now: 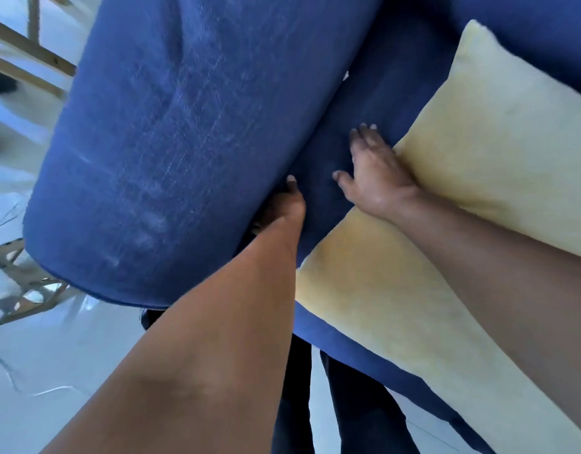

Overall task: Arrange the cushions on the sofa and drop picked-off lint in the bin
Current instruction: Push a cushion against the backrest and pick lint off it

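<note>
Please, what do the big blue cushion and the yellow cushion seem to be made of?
Blue cushion: probably a woven, denim-like fabric, matte; pale thread lines show on its surface. Yellow cushion: apparently a soft, plush or velvety fabric; it looks smooth and faintly fuzzy, with no visible weave.

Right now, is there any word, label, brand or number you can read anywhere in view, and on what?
None: no readable text shows.
blue cushion: plain fabric, no tag visible.
yellow cushions: plain, no label visible.
left hand and right hand: nothing written.
</note>
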`<act>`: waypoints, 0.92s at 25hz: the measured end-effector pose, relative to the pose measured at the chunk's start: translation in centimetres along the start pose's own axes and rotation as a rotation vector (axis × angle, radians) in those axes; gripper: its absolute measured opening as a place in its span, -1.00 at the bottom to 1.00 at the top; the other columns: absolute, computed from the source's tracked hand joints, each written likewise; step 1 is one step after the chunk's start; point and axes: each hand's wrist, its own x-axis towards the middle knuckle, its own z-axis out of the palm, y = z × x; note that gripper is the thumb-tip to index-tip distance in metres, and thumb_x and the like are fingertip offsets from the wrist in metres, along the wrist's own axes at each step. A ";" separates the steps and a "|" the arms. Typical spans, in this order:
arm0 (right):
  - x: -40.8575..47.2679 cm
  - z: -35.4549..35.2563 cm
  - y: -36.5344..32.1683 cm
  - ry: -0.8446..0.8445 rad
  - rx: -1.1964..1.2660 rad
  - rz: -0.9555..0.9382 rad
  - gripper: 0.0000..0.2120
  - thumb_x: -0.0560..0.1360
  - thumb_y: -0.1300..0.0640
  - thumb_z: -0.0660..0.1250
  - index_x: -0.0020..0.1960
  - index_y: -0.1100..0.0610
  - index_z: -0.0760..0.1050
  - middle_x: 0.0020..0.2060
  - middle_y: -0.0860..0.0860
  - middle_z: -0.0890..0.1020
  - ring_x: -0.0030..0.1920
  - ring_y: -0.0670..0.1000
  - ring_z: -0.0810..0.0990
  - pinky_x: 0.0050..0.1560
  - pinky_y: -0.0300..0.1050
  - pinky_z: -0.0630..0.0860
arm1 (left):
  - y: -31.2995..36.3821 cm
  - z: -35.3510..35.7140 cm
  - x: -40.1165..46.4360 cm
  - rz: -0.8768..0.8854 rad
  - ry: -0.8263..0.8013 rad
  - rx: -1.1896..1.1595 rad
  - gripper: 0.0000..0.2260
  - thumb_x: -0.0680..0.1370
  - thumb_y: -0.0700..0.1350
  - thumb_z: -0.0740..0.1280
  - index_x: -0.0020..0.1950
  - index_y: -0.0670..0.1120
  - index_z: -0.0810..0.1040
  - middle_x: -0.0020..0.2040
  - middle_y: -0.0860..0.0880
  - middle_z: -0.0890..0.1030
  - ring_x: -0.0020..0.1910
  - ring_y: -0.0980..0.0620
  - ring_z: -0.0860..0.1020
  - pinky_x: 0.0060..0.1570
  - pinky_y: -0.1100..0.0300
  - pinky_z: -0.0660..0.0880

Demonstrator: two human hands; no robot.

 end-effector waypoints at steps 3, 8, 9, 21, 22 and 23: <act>2.4 1.5 0.0 0.035 0.012 -0.001 -0.20 0.55 -0.03 0.35 0.58 0.31 0.04 0.59 0.23 0.07 0.61 0.18 -0.01 0.59 0.05 0.03 | -0.3 0.4 2.2 0.065 -0.004 -0.020 -0.25 0.45 0.43 0.02 0.51 0.06 0.40 0.53 -0.02 0.42 0.51 -0.13 0.37 0.49 -0.14 0.23; 6.6 2.1 0.9 0.134 -0.026 -0.033 -0.09 0.53 -0.15 0.35 0.60 0.29 -0.03 0.61 0.20 -0.01 0.62 0.15 -0.08 0.60 0.02 -0.07 | -1.0 1.0 2.9 0.072 0.067 -0.031 -0.39 0.62 0.29 0.08 0.54 -0.04 0.37 0.57 -0.13 0.34 0.55 -0.17 0.29 0.53 -0.09 0.16; 7.7 2.3 0.9 0.169 -0.033 -0.036 -0.06 0.51 -0.19 0.35 0.60 0.29 -0.04 0.61 0.19 -0.02 0.62 0.15 -0.09 0.60 0.02 -0.08 | -0.8 1.3 3.1 0.052 0.077 -0.060 -0.43 0.66 0.23 0.06 0.55 -0.09 0.36 0.57 -0.18 0.33 0.55 -0.21 0.28 0.53 -0.10 0.16; 15.6 2.5 1.1 0.321 -0.160 0.024 -0.36 0.48 -0.18 0.24 0.45 0.13 0.31 0.43 0.08 0.39 0.50 0.15 0.24 0.39 0.05 0.18 | -1.6 4.8 6.1 -0.057 0.416 -0.104 -0.41 0.49 0.30 0.06 0.23 0.02 0.67 0.28 -0.03 0.65 0.31 -0.11 0.55 0.39 -0.05 0.34; 16.0 2.1 1.1 0.318 -0.191 0.021 -0.42 0.47 -0.18 0.23 0.39 0.11 0.38 0.37 0.07 0.46 0.44 0.16 0.30 0.32 0.04 0.23 | -1.6 4.7 6.2 -0.064 0.414 -0.133 -0.42 0.48 0.29 0.07 0.22 0.02 0.68 0.28 -0.03 0.65 0.30 -0.11 0.55 0.38 -0.06 0.35; 16.3 2.0 1.1 0.288 -0.232 0.023 -0.46 0.47 -0.18 0.22 0.35 0.09 0.41 0.32 0.06 0.49 0.40 0.17 0.34 0.27 0.03 0.25 | -1.5 4.5 6.3 -0.074 0.406 -0.151 -0.43 0.48 0.28 0.08 0.21 0.02 0.68 0.28 -0.03 0.65 0.30 -0.11 0.56 0.37 -0.06 0.36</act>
